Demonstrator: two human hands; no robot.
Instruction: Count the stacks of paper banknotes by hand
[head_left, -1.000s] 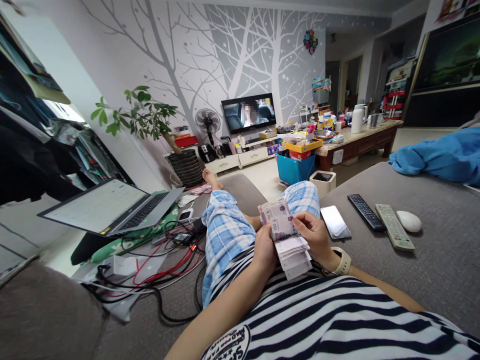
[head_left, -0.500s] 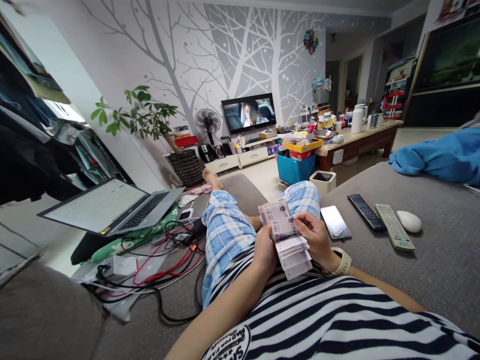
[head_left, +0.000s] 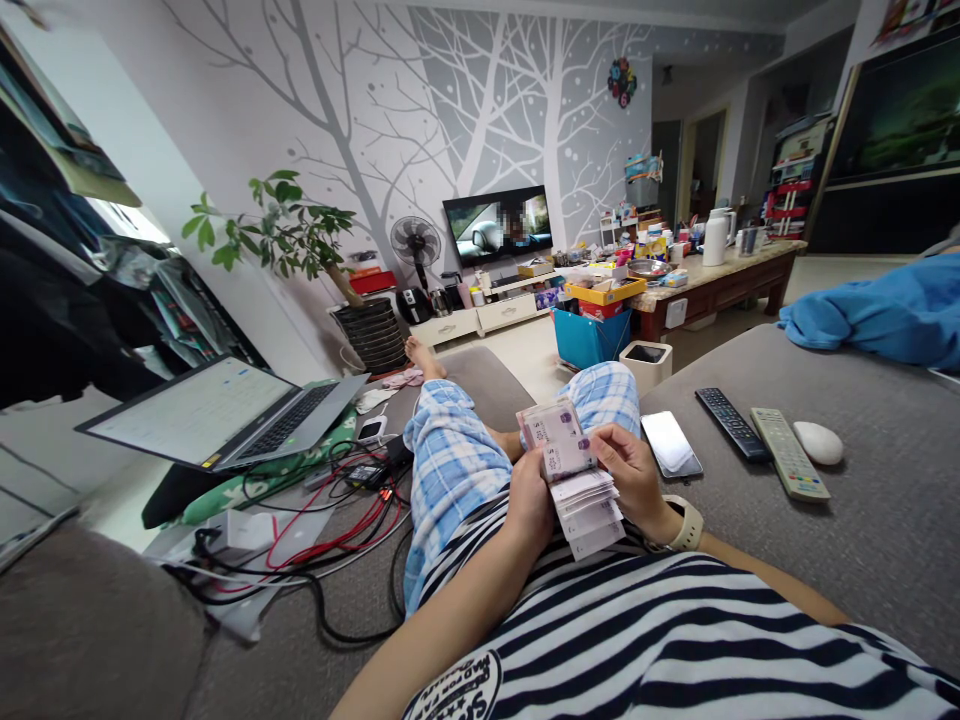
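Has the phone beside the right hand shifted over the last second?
No. The phone lies in the same spot on the sofa, just left of the black remote.

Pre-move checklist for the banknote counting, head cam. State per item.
1. Left hand grips the stack of purple-and-white paper banknotes: ok.
2. Right hand on the stack's right edge, thumb on the top note: ok.
3. Top note lifted apart from the fanned notes below: ok.
4. Only one note lifted: cannot tell, edges too fine.
5. Stack held above the lap, apart from the black glossy smartphone on the grey sofa cushion: ok.
6. Loose notes dropped on lap or cushion: none visible, ok.
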